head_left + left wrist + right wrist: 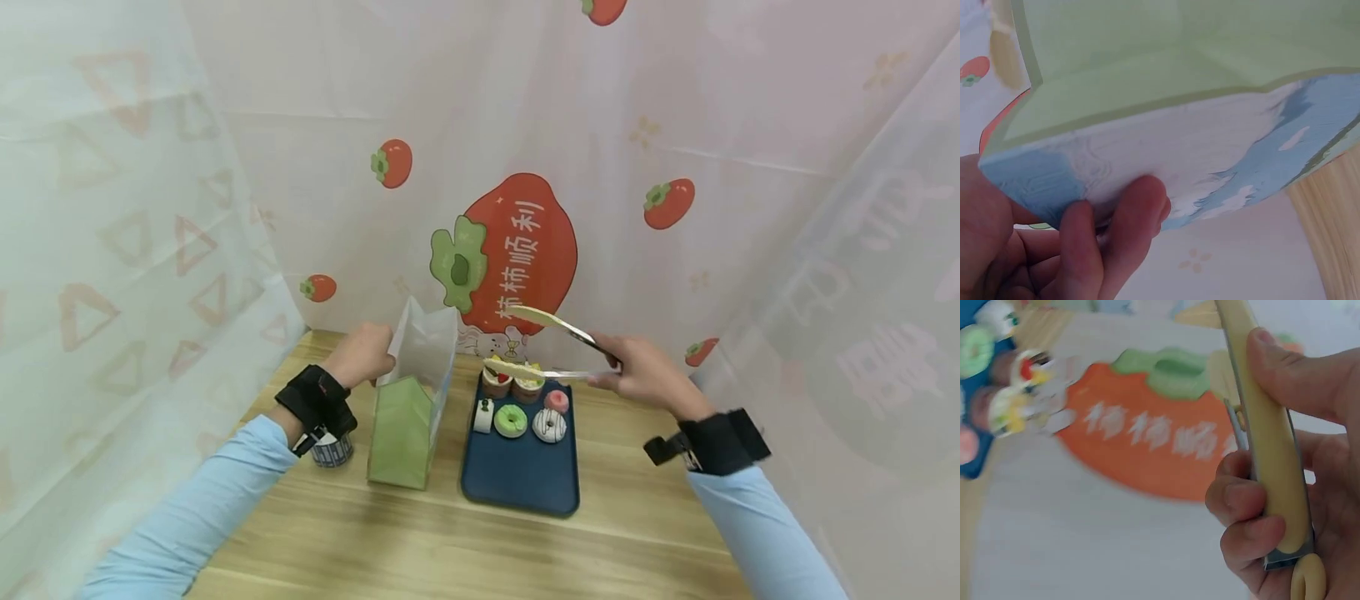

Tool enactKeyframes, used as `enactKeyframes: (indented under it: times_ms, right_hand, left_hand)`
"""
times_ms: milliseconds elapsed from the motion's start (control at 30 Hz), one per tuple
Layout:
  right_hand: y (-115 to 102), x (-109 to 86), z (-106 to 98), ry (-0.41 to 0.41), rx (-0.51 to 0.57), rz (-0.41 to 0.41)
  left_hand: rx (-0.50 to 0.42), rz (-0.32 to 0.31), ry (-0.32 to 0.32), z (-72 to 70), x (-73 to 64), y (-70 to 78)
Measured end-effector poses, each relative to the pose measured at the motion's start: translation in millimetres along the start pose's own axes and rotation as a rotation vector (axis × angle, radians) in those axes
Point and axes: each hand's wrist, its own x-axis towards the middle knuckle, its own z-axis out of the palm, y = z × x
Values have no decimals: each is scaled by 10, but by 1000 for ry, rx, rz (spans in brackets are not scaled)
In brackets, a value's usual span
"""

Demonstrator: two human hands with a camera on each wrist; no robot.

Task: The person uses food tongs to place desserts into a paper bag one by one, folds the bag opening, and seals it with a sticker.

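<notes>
My left hand (pixel 360 354) pinches the upper edge of a paper bag (pixel 400 437), green on its near side and upright on the table. In the left wrist view, thumb and fingers grip the bag's folded rim (pixel 1166 150). My right hand (pixel 645 375) holds tongs (pixel 1272 462) with pale yellow arms spread apart, nothing between the tips. Their lower arm overlaps the back of a dark blue tray (pixel 521 479) in the head view. On that tray lie a green donut (pixel 501 425), a white striped donut (pixel 542 432), a small pink donut (pixel 557 400) and two fruit-topped cakes (pixel 528 392).
A white piece of pastry (pixel 483 418) lies at the tray's left edge. Left of the bag stands a blue-and-white patterned cup-like thing (pixel 332 452), partly hidden by my wrist. A printed cloth (pixel 600 125) hangs behind the wooden table (pixel 637 517) and along both sides.
</notes>
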Motion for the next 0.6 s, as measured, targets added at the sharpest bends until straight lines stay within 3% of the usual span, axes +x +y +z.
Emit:
enactKeyframes:
  times_ms: [167, 333, 467, 600]
  right_hand:
    - [323, -458, 359, -75, 41, 141]
    - [561, -788, 962, -144, 98, 283]
    - [654, -985, 1336, -147, 131, 365]
    - [649, -1066, 1519, -143, 133, 464]
  left_hand:
    - [-1, -5, -20, -29, 5, -8]
    - [9, 5, -20, -46, 1, -9]
    - [5, 12, -21, -28, 0, 7]
    - [9, 14, -15, -9, 2, 11]
